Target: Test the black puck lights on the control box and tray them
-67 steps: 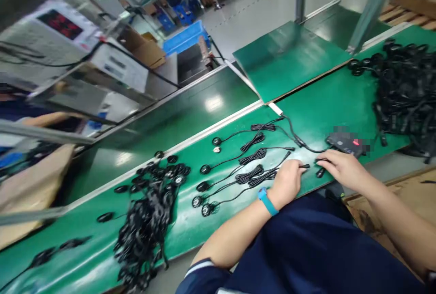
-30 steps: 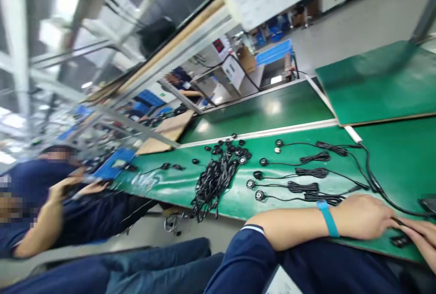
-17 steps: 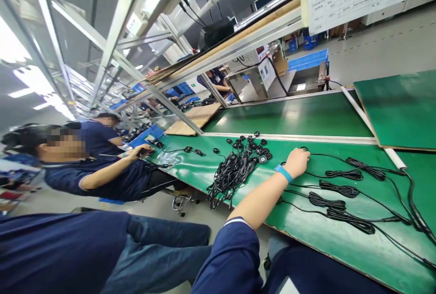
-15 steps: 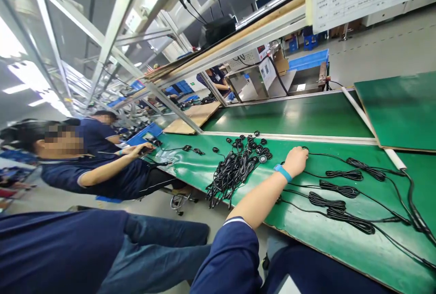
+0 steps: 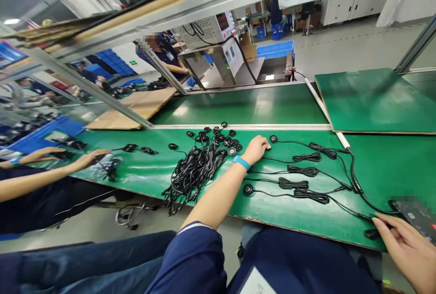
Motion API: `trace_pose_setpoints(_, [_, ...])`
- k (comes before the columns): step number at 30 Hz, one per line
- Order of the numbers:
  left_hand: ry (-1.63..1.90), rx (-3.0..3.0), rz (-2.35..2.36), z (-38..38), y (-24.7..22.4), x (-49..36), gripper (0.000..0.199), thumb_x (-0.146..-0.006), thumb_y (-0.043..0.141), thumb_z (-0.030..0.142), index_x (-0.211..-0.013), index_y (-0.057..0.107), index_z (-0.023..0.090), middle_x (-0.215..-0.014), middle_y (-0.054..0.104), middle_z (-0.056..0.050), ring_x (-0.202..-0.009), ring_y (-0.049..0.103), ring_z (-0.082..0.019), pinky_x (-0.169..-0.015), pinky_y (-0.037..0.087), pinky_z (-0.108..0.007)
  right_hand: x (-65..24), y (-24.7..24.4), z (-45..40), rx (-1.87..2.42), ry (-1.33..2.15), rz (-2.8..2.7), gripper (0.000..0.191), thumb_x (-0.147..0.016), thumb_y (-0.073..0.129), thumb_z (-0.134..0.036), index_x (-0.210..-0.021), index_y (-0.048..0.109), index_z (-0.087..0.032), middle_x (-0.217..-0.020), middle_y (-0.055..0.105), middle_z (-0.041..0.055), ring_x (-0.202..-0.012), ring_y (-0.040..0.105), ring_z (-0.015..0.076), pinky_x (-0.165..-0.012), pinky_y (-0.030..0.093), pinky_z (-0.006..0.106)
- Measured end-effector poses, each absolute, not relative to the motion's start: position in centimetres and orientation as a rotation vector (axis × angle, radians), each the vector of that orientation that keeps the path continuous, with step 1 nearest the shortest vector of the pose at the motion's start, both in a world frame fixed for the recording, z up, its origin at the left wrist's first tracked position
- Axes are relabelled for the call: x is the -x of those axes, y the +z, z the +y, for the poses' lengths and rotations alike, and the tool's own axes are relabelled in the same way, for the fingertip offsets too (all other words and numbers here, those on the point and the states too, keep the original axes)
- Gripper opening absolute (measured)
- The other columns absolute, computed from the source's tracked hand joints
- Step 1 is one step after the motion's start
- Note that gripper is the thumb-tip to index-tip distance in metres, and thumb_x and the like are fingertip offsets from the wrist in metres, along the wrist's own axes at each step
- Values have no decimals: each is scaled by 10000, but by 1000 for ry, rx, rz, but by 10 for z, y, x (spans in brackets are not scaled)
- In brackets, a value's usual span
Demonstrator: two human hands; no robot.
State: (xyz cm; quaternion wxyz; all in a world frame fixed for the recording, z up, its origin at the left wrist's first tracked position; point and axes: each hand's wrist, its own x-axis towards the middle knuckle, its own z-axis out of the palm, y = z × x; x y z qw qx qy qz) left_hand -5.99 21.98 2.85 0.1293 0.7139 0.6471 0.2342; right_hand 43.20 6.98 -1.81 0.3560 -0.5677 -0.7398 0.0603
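My left hand point(image 5: 256, 149), blue band at the wrist, is closed over the green table, fingers curled beside a round black cable head point(image 5: 273, 139); whatever it holds is hidden. At the lower right my right hand point(image 5: 403, 246) pinches a black cable near a dark flat device point(image 5: 415, 216). Bundled black cables point(image 5: 301, 171) lie in rows between my hands, joining a thicker branched cable point(image 5: 354, 180). Another round head point(image 5: 248, 189) rests near the front edge. Left of my left hand is a tangled pile of black cables point(image 5: 197, 162).
A co-worker's hands point(image 5: 90, 160) handle cables at the left, near a blue tray point(image 5: 41, 135). A metal frame post point(image 5: 98, 90) and a raised rail cross above the table. A green board point(image 5: 374, 101) lies at the back right, beside a white tube point(image 5: 318, 99).
The view has swung right and down. My right hand and the dark device have come into view. My left hand now sits left of the upper cable head, which is uncovered.
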Motion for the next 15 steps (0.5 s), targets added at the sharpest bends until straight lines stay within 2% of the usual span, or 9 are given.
trace_pose_setpoints(4, [851, -2078, 1908, 169, 52, 59, 148, -981, 521, 196, -925, 658, 180, -985, 708, -80, -954, 643, -200, -915, 514, -346, -424, -8, 68, 1457, 131, -1901, 303, -948, 592, -529, -994, 716, -256, -845, 725, 36, -599, 644, 193, -607, 529, 331])
trace_pose_setpoints(8, [1076, -2054, 1936, 81, 65, 65, 160, -1013, 515, 269, -996, 663, 211, -1001, 737, -55, -934, 681, -186, -862, 541, -326, -419, -6, 66, 1507, 180, -1840, 211, -945, 621, -491, -976, 698, -297, -898, 728, 31, -616, 642, 209, -614, 518, 374])
trace_pose_setpoints(11, [1087, -2013, 2011, 29, 52, 67, 131, -1005, 541, 253, -979, 662, 209, -984, 747, -60, -899, 696, -186, -798, 550, -315, -417, -7, 66, 1537, 180, -1822, 170, -939, 637, -468, -976, 700, -314, -917, 737, 25, -647, 662, 233, -641, 522, 408])
trace_pose_setpoints(15, [1043, -1946, 2031, 1, 24, 62, 120, -1004, 540, 219, -976, 655, 200, -982, 743, -66, -894, 699, -181, -775, 554, -302, -414, -2, 65, 1526, 184, -1835, 163, -946, 630, -440, -988, 711, -304, -896, 737, 27, -606, 647, 217, -617, 506, 399])
